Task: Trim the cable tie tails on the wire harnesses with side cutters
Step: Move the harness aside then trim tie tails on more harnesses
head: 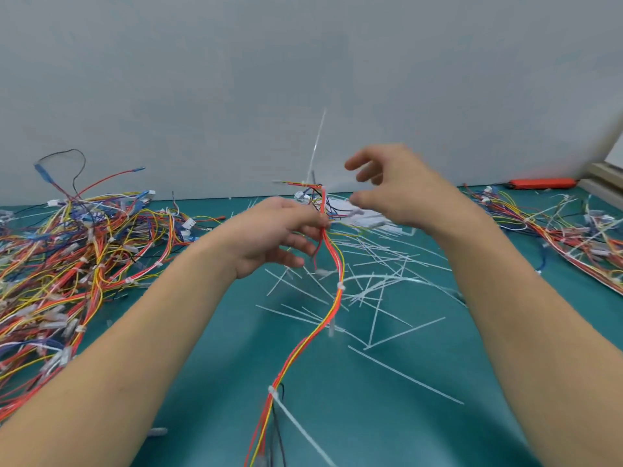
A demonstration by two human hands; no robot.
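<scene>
Holding harness (332, 264) up over mat (209, 358), we pinch it in left hand (286, 234); right hand (387, 187) empty, fingers loosely spread. Untrimmed tail (317, 146) stands upright. We judge next move needs cutters; none identifiable.

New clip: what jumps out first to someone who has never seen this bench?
The left hand pinches a red and yellow wire harness at centre, while the right hand hovers open beside it. A tangled harness pile fills the left, and white cable tie tails litter the green mat.
</scene>
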